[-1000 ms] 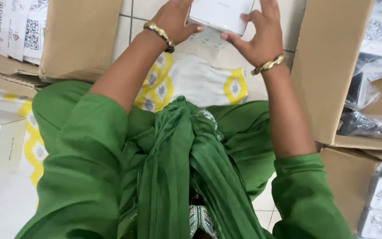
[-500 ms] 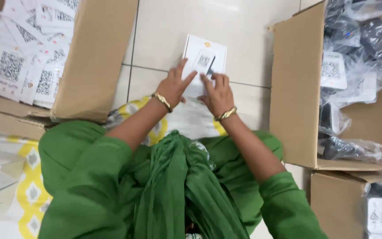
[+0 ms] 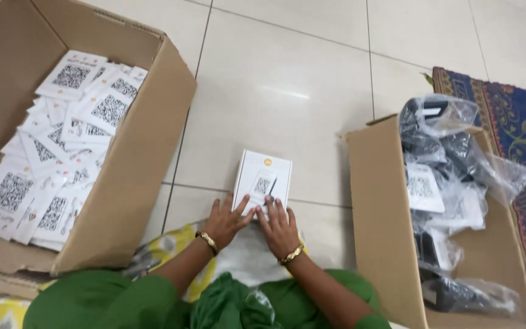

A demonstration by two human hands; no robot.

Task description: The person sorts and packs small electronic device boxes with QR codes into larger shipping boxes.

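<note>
— Where is the small white box (image 3: 262, 180)?
— On the floor tiles (image 3: 275, 91), under both hands. The left hand (image 3: 225, 220) lies flat on its near-left corner, the right hand (image 3: 279, 225) flat on its near edge, fingers spread, pressing, not closed around it.
— And around them?
— Left, a cardboard box of white cards (image 3: 62, 140); right, a carton of bagged devices (image 3: 452, 201).
</note>
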